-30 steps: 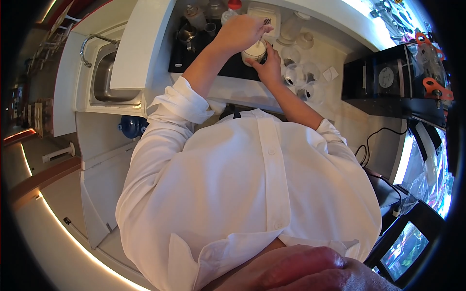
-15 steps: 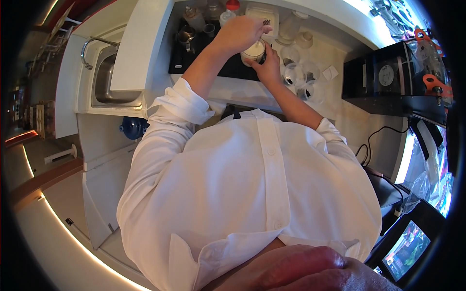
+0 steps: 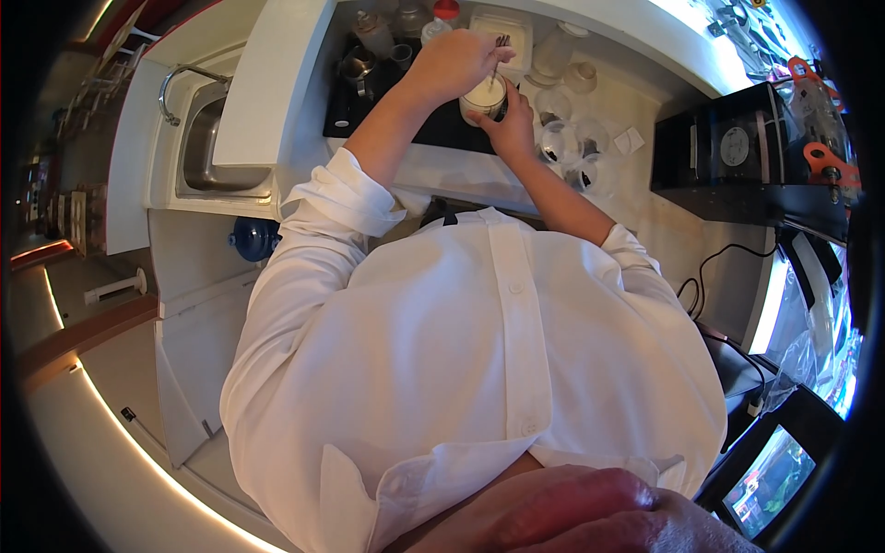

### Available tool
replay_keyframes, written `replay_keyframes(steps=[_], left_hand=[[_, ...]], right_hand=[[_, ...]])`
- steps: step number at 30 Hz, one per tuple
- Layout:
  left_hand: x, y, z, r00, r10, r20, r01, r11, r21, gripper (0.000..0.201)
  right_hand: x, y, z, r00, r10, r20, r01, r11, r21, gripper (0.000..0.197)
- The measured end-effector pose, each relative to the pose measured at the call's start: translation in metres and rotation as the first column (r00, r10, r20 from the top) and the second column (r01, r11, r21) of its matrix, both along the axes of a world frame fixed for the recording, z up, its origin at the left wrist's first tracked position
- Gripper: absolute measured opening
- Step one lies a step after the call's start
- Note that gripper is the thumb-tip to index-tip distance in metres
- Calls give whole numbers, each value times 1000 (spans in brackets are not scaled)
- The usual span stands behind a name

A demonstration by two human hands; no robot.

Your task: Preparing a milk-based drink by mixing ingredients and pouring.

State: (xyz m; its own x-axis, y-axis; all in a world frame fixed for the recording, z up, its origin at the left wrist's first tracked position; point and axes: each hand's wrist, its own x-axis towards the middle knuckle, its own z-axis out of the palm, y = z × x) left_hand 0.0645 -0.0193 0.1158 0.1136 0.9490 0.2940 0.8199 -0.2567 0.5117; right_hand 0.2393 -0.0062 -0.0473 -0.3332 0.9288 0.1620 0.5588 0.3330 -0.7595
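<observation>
A glass of creamy off-white liquid stands over the dark mat on the counter. My right hand is wrapped round its right side. From above, my left hand is closed on a slim metal bar spoon; its fork-like top pokes out above my fingers. The spoon's lower end goes down into the glass, hidden by the liquid. Behind my left hand are a red-capped bottle and a clear squeeze bottle. A metal jug and a small measuring cup stand left of it.
Several clear plastic cups sit right of the glass, by a white paper piece. A square tub and a clear bottle stand behind. Left is a steel sink; right, a black machine.
The bar spoon's stem has shifted slightly inside the glass, and my left hand with it. My right hand keeps its hold; the whole view has moved a little.
</observation>
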Motion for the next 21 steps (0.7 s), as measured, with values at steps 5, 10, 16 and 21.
replay_keyframes(steps=[5, 10, 16, 21], left_hand=[[-1, -2, -6, 995, 26, -100, -33, 997, -69, 37], [-2, -5, -8, 983, 140, -116, -142, 990, -12, 37], [-6, -11, -6, 984, 168, 55, -170, 985, 24, 37], [-8, -28, -3, 986, 159, 44, -158, 987, -22, 41]], right_hand=[[-1, 2, -1, 1000, 7, 17, -7, 1000, -3, 103], [0, 3, -6, 1000, 13, -18, -13, 999, 42, 103], [-1, 4, -13, 1000, 5, -28, -4, 999, 42, 104], [0, 4, -12, 999, 23, -44, -21, 999, 38, 105]])
